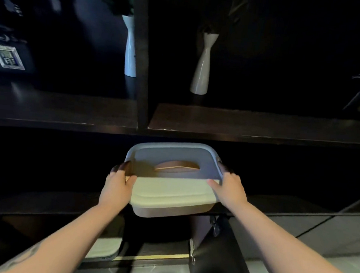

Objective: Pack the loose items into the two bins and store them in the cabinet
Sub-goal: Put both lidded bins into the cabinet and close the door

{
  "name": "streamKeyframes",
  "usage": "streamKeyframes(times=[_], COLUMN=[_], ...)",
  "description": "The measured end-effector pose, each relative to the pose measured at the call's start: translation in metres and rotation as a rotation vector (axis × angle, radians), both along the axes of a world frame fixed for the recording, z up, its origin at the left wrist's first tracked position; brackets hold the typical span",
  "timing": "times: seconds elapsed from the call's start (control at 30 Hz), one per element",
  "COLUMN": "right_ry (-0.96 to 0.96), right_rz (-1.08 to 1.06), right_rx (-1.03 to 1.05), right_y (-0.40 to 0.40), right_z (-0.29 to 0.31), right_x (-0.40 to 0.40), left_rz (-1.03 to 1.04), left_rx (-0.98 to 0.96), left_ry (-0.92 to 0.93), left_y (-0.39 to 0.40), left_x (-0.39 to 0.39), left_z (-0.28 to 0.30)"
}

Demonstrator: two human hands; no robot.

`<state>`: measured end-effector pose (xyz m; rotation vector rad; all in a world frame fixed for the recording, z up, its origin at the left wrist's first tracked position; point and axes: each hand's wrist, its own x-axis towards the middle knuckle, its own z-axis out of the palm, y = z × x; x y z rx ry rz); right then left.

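1. Reaching forward from the bottom corners, two bare forearms converge on a lidded bin [171, 190]; the left forearm shows a faint dark marking near the lower edge
2. Low between the arms lies a second pale, rounded-corner container [102, 248], partly hidden by the left forearm, beside a dark glossy panel with a small metal hinge [192, 251]; pale tiled floor [327, 234] shows at the right
3. The left hand [117, 183] grips the bin's left end, thumb laid on the lid's top, fingers curled round the side, their dark nails showing in shadow
4. The right hand [229, 188] mirrors it on the right end, thumb on the lid, fingers wrapped round the rim
5. The bin is smooth matte plastic, a rounded rectangle with a cream lid bearing an oval recess in its middle; its near half is lit and overhangs the edge of the dark cabinet shelf [44, 204], its far half sits in shadow inside the opening
6. Above, a dark wooden shelf [260, 124] is split by an upright divider [140, 60]
7. On it stand two glossy white vases [202, 70], slim-waisted and flaring at the base, one each side of the divider
8. Far left, a small framed card [8, 57] leans in the gloom; its print is unreadable
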<state>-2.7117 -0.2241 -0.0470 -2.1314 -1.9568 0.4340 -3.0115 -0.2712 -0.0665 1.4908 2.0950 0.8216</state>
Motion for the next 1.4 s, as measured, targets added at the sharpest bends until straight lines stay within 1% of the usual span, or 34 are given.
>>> streamKeyframes(times=[0.07, 0.1, 0.27, 0.33, 0.47, 0.53, 0.6, 0.67, 0.73, 0.8, 0.93, 0.97, 1.1, 1.23, 1.33, 1.4], right_ry=[0.168, 0.214, 0.355, 0.397, 0.577, 0.624, 0.68, 0.723, 0.723, 0.777, 0.954, 0.964, 0.968, 0.958, 0.901, 0.89], right_rz=[-0.034, -0.049, -0.132, -0.146, -0.161, -0.178, -0.183, -0.169, -0.167, -0.19, -0.224, -0.234, -0.268, -0.28, -0.266, -0.284], right_rx=[-0.042, -0.043, -0.008, -0.027, -0.087, -0.095, -0.091, -0.07, -0.038, 0.005, 0.069, 0.083, 0.142, 0.161, 0.137, 0.081], right_y=[0.01, 0.015, 0.034, 0.042, 0.056, 0.059, 0.054, 0.04, 0.017, -0.012, -0.078, -0.095, -0.153, -0.201, -0.229, -0.24], right_z=[-0.006, -0.009, -0.022, -0.027, -0.031, -0.033, -0.036, -0.039, -0.04, -0.04, -0.047, -0.049, -0.057, -0.073, -0.096, -0.119], right_x=[0.005, 0.007, 0.008, 0.01, 0.014, 0.015, 0.016, 0.016, 0.016, 0.012, -0.005, -0.009, -0.026, -0.045, -0.053, -0.054], left_rz=[0.013, 0.019, 0.046, 0.074, 0.123, 0.152, 0.153, 0.159, 0.166, 0.178, 0.316, 0.333, 0.31, 0.287, 0.291, 0.296], left_rx=[0.007, 0.009, -0.005, -0.012, 0.003, -0.006, 0.005, 0.037, 0.072, 0.099, 0.119, 0.117, 0.118, 0.109, 0.071, 0.019], left_ry=[-0.043, -0.067, -0.209, -0.309, -0.464, -0.46, -0.41, -0.4, -0.43, -0.486, -0.624, -0.648, -0.681, -0.651, -0.642, -0.61], left_y=[0.0, 0.001, 0.014, 0.017, 0.019, 0.02, 0.015, 0.002, -0.016, -0.038, -0.092, -0.107, -0.158, -0.203, -0.233, -0.245], left_x=[0.0, -0.001, -0.003, -0.004, -0.002, -0.001, 0.0, 0.0, -0.003, -0.006, -0.012, -0.014, -0.029, -0.049, -0.058, -0.06], left_z=[-0.004, -0.005, -0.008, -0.009, -0.015, -0.018, -0.019, -0.019, -0.022, -0.023, -0.025, -0.027, -0.035, -0.053, -0.08, -0.1])
